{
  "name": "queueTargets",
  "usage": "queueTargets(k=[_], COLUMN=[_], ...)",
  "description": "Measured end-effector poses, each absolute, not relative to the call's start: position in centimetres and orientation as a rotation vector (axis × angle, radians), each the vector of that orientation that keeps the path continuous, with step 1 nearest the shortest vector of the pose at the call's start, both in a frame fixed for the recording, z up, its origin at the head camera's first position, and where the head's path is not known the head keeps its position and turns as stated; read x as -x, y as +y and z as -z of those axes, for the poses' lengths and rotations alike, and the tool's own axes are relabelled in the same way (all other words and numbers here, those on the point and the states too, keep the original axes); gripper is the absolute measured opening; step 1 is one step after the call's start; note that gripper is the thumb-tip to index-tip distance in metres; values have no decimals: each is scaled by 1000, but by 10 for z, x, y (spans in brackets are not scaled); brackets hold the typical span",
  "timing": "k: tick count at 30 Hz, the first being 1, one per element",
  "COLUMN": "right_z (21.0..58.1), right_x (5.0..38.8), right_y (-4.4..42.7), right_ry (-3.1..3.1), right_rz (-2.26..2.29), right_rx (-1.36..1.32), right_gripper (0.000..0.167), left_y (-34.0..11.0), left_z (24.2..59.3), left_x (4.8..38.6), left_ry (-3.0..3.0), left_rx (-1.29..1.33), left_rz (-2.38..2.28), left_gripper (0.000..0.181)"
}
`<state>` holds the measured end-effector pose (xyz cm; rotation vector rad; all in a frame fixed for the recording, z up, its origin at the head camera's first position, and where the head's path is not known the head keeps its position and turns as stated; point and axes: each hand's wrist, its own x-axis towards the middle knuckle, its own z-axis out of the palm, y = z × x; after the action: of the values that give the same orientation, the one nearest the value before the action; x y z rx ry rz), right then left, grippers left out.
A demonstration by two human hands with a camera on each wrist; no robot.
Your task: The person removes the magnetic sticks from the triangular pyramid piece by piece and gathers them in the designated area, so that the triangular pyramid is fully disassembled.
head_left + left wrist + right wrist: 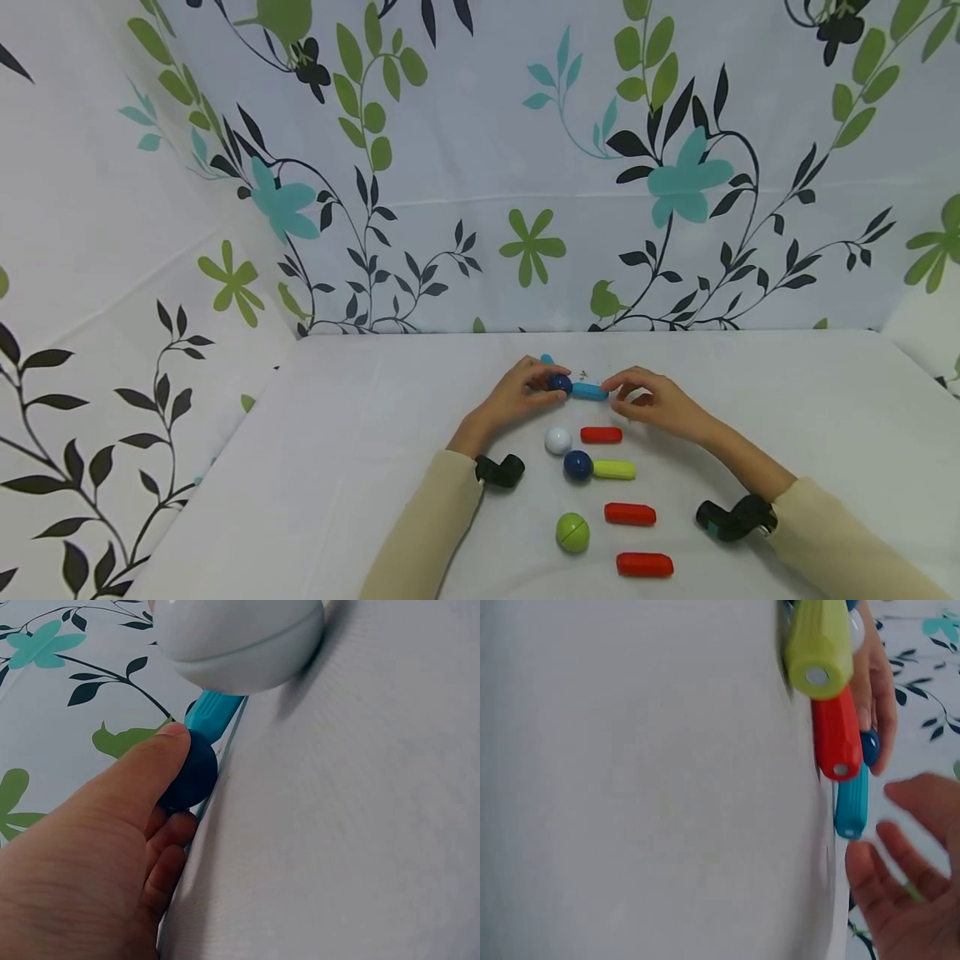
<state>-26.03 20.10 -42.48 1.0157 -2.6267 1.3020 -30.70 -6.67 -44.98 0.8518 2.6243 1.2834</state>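
Note:
My left hand [521, 392] pinches a dark blue ball [560, 383] between thumb and fingers at the back of the white table. A light blue magnetic rod [590, 391] extends to the right from that ball. Behind the left fingers, the tip of another light blue piece [547, 359] shows; the rest of it is hidden. My right hand [660, 404] is beside the rod's free end, its fingers loosely bent and spread. In the right wrist view a small gap lies between these fingers and the light blue rod [851, 806].
Nearer than the hands lie a white ball [558, 441], a red rod [602, 435], and another dark blue ball [577, 465] against a yellow-green rod [615, 469]. Closer still are a green ball [573, 532] and two red rods [630, 514]. A patterned cloth [450, 167] hangs behind.

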Motion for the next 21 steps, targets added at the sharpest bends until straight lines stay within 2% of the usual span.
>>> queueTargets(k=[6, 13, 21], right_z=[424, 427, 432], right_x=[265, 270, 273], right_y=[188, 183, 186], right_ry=[-2782, -2835, -2825], right_rz=[-1185, -1286, -1329], right_rx=[-820, -640, -643], right_gripper=[37, 29, 29], left_y=[-66, -65, -65], left_z=[451, 450, 448], left_x=[307, 306, 305], left_ry=[2617, 2619, 2616], left_rx=[-838, -854, -855], left_rz=[-1296, -1290, -1290], left_gripper=[39, 39, 39])
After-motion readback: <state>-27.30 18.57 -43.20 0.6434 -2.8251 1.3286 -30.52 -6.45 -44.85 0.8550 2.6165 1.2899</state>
